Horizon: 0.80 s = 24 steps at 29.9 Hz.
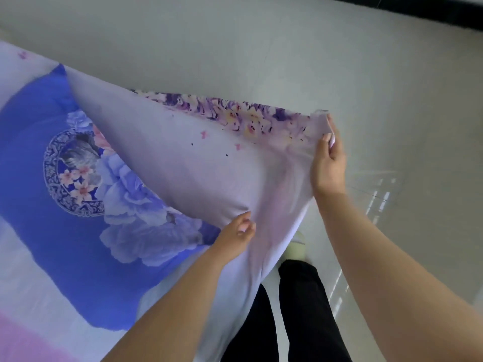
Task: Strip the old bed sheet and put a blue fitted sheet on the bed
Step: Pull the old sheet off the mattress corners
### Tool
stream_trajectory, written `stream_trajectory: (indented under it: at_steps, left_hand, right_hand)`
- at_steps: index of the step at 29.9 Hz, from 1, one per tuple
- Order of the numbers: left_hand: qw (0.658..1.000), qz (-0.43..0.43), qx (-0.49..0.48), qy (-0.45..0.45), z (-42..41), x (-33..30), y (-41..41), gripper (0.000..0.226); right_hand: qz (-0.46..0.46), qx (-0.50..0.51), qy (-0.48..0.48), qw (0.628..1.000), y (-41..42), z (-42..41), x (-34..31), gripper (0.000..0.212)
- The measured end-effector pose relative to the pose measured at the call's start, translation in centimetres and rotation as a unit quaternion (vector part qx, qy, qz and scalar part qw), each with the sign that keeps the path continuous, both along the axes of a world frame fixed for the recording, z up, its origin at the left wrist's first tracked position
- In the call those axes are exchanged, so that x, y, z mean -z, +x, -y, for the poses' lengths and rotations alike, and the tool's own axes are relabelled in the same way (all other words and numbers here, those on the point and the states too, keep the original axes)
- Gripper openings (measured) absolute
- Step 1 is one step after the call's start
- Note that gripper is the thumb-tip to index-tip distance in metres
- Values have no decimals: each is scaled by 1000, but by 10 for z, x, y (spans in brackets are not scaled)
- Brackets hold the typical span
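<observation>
Both hands — left hand [239, 229], right hand [328, 163] — grip the lilac sheet [183, 163], its folded-back edge running left to right

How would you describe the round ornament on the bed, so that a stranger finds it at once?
Start from the large blue area of the sheet at the left. Near its upper part lies a round medallion with a patterned blue-and-white ring. Pink blossoms sit inside it, while the pale blue flowers beside it have no frame.

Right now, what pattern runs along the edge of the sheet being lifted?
A band of purple and cream flowers on the lilac sheet, clearest in the head view.
</observation>
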<state>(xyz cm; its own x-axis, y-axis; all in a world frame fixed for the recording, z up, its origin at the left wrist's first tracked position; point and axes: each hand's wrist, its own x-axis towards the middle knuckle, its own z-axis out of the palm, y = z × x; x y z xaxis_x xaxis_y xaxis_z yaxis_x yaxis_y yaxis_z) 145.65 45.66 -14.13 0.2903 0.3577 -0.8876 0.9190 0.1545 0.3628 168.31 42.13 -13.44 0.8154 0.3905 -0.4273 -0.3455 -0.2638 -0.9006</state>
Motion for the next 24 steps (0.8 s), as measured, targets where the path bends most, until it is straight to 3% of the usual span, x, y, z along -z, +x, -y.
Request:
stream_trajectory:
  at_steps: [2, 4, 6, 7, 9, 11, 12, 14, 15, 17, 20, 22, 24]
  left_hand:
    - [983, 46, -180, 4, -11, -13, 11, 45]
    - [920, 129, -369, 2, -28, -30, 9, 43]
    - [855, 177, -486, 30, -55, -51, 2, 74]
    - [839, 199, -504, 43, -63, -60, -10, 76]
    - [809, 257, -528, -13, -79, -78, -28, 38]
    - [834, 205, -510, -36, -90, -80, -36, 17]
    - [855, 166, -492, 3, -92, -74, -37, 13]
    - [861, 138, -485, 60, -93, -66, -36, 18]
    - [860, 136, -487, 67, -93, -64, -34, 17]
    - [875, 114, -463, 87, -93, -61, -32, 16]
    - [916, 107, -361, 138, -95, -65, -36, 7]
    - [940, 104, -208, 248, -100, -68, -49, 6]
    - [914, 40, -90, 393, -107, -71, -68, 16]
  right_hand:
    - [131, -146, 79, 977, -34, -16, -30, 38]
    - [215, -322, 146, 910, -86, -29, -49, 41]
    - [184, -472, 155, 848, -137, -35, -56, 40]
    - [139, -513, 140, 835, -154, -35, -58, 38]
    - [60, -541, 103, 833, -174, -32, -56, 31]
    - [-45, -498, 81, 862, -182, -31, -55, 23]
    - [-92, -434, 74, 893, -182, -32, -56, 22]
    - [-59, -267, 15, 962, -177, -34, -41, 25]
    - [-16, -213, -33, 976, -171, -34, -29, 26]
    - [-1, -200, -105, 974, -154, -37, -11, 40]
    - [-37, -279, -158, 947, -130, -44, 15, 45]
    - [-52, -326, -173, 928, -124, -51, 27, 44]
    - [-44, -324, -178, 928, -124, -57, 34, 44]
